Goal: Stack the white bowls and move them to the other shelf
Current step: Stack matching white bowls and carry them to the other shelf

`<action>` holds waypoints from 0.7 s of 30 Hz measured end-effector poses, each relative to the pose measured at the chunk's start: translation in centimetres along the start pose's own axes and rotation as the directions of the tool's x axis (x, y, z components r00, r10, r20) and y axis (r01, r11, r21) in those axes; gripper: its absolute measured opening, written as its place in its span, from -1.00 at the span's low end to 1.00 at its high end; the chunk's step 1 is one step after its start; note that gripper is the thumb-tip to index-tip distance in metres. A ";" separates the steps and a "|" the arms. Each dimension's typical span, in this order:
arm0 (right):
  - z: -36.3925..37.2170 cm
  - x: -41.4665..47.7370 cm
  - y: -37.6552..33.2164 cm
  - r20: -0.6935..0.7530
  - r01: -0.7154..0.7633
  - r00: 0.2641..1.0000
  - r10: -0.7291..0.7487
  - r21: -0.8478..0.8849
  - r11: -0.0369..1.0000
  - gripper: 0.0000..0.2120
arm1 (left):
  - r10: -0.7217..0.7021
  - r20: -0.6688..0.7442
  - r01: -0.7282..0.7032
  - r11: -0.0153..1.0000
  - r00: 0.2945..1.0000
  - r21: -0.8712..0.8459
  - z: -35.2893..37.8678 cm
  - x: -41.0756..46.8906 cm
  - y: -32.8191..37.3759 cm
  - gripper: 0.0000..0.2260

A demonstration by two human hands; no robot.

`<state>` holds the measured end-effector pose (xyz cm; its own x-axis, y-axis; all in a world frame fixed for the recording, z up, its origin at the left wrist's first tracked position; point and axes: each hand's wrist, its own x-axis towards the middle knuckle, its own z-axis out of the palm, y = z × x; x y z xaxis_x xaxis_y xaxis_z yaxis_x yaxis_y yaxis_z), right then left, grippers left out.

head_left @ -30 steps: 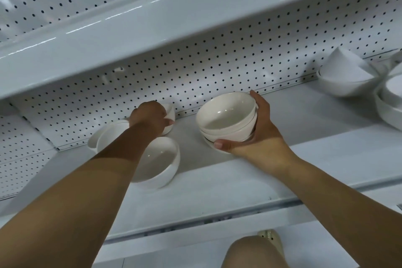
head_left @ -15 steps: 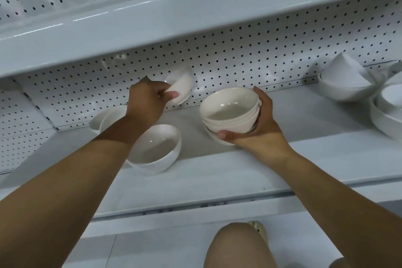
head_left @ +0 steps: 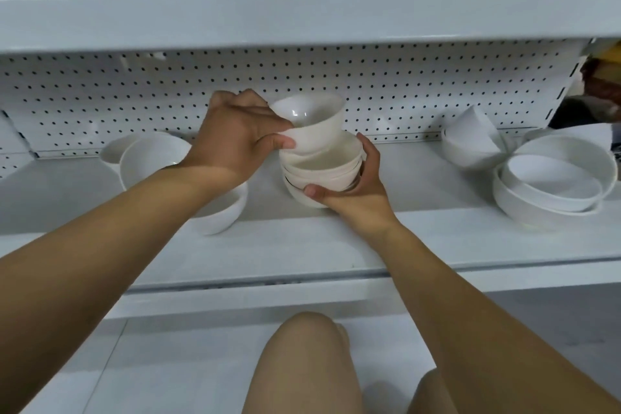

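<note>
White loose bowls point(head_left: 151, 158) sit at frame left, half hidden by my forearm point(head_left: 134, 222); bigger bowls point(head_left: 551, 178) sit at frame right. My left hand point(head_left: 242, 141) pinches a tilted bowl point(head_left: 312, 121) atop the stack point(head_left: 322, 175) my right hand point(head_left: 353, 191) grips.

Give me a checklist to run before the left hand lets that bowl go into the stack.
1. Left hand grips the small bowl at its rim: ok.
2. Right hand holds the stack, thumb in front, fingers behind: ok.
3. Small bowl level over the stack: not ok, it is tilted.
4. Stack base resting on the shelf: cannot tell.
5. All bowls gathered: not ok, a loose bowl stands unstacked under the left forearm.
</note>
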<state>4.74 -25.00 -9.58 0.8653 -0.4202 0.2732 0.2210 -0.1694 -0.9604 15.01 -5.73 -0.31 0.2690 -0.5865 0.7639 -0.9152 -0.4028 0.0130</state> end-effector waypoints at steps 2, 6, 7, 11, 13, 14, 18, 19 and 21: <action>0.0 0.0 -0.1 0.006 -0.009 1.000 0.009 0.020 1.000 0.06 | 0.002 0.049 0.000 0.999 0.999 -0.035 0.0 -0.2 0.3 -0.81; 0.0 -0.1 0.1 0.015 -0.026 1.000 0.025 0.036 0.999 0.09 | -0.055 0.154 0.065 0.996 0.987 -0.059 0.0 -0.7 0.6 -0.69; 0.0 -0.1 0.0 0.017 -0.030 0.999 0.029 0.035 0.999 0.11 | -0.083 0.166 0.093 0.994 0.983 -0.052 0.1 -0.7 0.6 -0.67; -0.1 0.0 -0.1 0.028 -0.048 0.998 0.047 0.043 0.998 0.22 | -0.084 0.251 0.094 0.995 0.964 -0.030 0.5 -0.7 0.4 -0.78; -0.2 0.1 -0.1 0.031 -0.065 0.997 0.064 0.048 0.997 0.25 | -0.081 0.278 0.097 0.994 0.957 -0.043 0.6 -0.7 0.3 -0.85; -0.2 0.1 -0.2 0.033 -0.072 0.997 0.071 0.052 0.996 0.23 | -0.109 0.285 0.129 0.990 0.952 -0.051 0.6 -0.8 0.3 -0.87; -0.3 0.2 -0.2 0.049 -0.083 0.996 0.080 0.066 0.994 0.08 | -0.192 0.301 0.240 0.962 0.934 -0.131 1.1 -1.4 0.5 -0.77; -0.4 0.2 -0.2 0.046 -0.083 0.996 0.080 0.071 0.994 0.08 | -0.235 0.283 0.293 0.938 0.930 -0.185 1.2 -1.4 0.8 -0.80; -0.4 0.3 -0.1 0.039 -0.098 0.995 0.095 0.076 0.992 0.08 | -0.325 0.277 0.402 0.866 0.904 -0.296 1.2 -1.6 1.6 -0.82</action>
<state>4.79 -25.42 -9.43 0.8993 -0.3992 0.1787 0.1691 -0.0595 -0.9838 13.45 -6.24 -2.28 0.6239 -0.5942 0.5076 -0.7735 -0.3765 0.5099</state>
